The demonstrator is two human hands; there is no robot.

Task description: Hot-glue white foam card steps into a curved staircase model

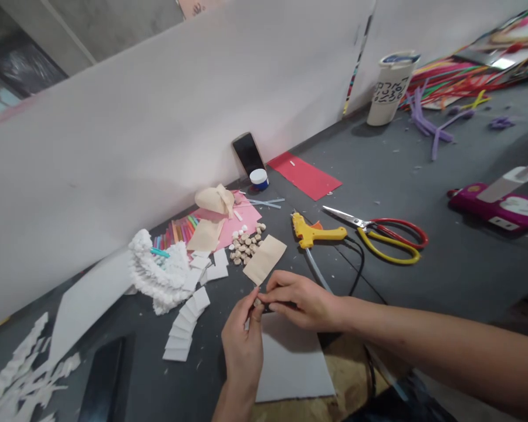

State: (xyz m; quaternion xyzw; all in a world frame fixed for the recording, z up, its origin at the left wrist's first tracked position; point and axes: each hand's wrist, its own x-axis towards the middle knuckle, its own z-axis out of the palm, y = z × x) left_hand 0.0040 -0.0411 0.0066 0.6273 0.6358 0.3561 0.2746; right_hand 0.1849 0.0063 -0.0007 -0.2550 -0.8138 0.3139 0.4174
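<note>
One small tan piece (257,302) is pinched between fingertips of the left hand (244,340); the right hand (303,300) meets it, fingers bent, its hold unclear, by the white card's (294,369) far edge.

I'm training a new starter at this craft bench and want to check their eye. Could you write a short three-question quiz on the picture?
1. Which of these lies just to the right of the yellow glue gun in the picture?
A) phone
B) scissors
C) pink paper

2. True or false: both handles of the scissors are red.

3. Fill in the blank: the left hand and right hand meet at their ______, near the far edge of the white sheet.

Key:
1. B
2. False; one handle is red, the other yellow.
3. Fingertips
</note>
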